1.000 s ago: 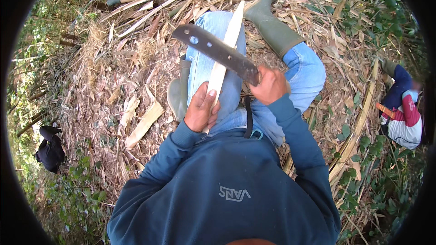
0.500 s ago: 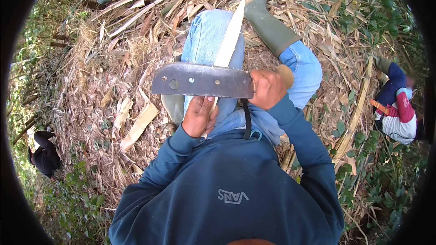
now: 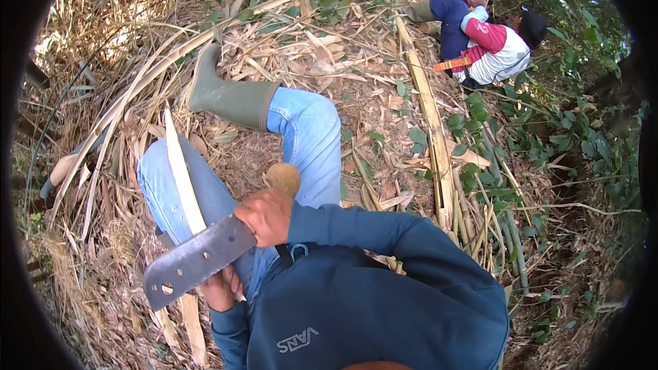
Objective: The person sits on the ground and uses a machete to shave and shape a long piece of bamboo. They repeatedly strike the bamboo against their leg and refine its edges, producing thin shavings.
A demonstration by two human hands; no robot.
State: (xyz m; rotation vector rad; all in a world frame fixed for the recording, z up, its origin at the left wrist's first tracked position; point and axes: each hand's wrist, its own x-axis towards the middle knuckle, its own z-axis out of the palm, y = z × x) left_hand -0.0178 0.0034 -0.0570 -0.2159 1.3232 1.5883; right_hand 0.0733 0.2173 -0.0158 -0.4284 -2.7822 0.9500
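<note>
My right hand [image 3: 266,216] is closed round the wooden handle [image 3: 283,179] of a broad machete [image 3: 188,267]. Its dark blade, pierced by several holes, lies across a pale strip of split wood or bamboo [image 3: 181,178]. The strip rests along my jeans-clad thigh [image 3: 154,175], its pointed end beyond the knee. Below the blade, my left hand [image 3: 221,289] is closed on the strip's near end; the blade partly hides these fingers. Whether the edge is biting into the strip cannot be made out.
My bent leg ends in a green rubber boot [image 3: 233,101]. Dry leaves and shavings cover the ground, with a long split pole [image 3: 428,123] to the right. Another person [image 3: 490,44] sits at the upper right. Green leafy plants [image 3: 569,130] grow along the right side.
The view has swung to the right, so my legs and hands appear further left and the other person shows more fully. Both hands keep their hold, the blade still across the strip.
</note>
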